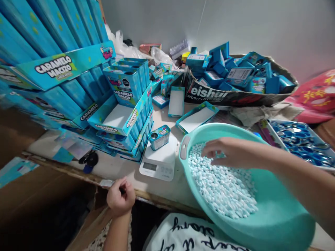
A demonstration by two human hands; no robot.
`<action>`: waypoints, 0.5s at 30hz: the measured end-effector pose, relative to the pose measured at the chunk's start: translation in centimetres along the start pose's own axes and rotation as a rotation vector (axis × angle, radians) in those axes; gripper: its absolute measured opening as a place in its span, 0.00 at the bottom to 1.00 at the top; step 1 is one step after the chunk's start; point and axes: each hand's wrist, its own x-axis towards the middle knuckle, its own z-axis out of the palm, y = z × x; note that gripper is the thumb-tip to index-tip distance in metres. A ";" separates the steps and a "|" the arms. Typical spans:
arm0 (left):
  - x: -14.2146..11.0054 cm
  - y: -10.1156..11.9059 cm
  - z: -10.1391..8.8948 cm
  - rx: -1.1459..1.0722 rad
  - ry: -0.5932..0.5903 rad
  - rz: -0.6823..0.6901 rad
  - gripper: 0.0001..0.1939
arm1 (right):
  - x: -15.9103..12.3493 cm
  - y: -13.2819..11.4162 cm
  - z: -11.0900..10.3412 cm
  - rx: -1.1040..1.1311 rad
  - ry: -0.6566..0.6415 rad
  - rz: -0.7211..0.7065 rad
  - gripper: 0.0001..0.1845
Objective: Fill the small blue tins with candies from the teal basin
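Note:
My right hand (pixel 227 151) hangs low over small pale blue and white candies (pixel 225 188) in a turquoise plastic basin (pixel 277 216). Its fingers are bent downward and apart, with candies showing between them; I see none gripped. At the table's front edge, my left hand (pixel 121 197) is curled into a loose fist, and nothing shows inside it. Between the hands stands a white digital scale (pixel 159 169), its display unreadable. A small blue candy box (pixel 159 138), printed "Caramelo Macizo", rests on its platform, with a dark round spot on its top.
Stacked blue display trays (pixel 65 69) full of boxes rise at the left. Two shallow trays (pixel 176 101) lie behind the scale. A black carton (pixel 235 97) holds many loose blue boxes. Scissors (pixel 90 158) lie near the front edge. A box of blue-and-silver pieces (pixel 300 139) is at right.

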 end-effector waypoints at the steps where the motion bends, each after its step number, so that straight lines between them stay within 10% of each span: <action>1: -0.1 -0.1 0.0 -0.007 0.004 0.004 0.08 | -0.5 0.7 1.4 0.011 -0.032 0.032 0.17; 6: -0.2 -0.2 0.0 -0.024 0.001 0.018 0.08 | -0.6 1.6 6.6 0.050 -0.046 0.026 0.19; 15: 0.1 0.0 -0.1 -0.025 -0.011 0.044 0.09 | 0.7 2.9 7.0 0.093 -0.102 0.059 0.08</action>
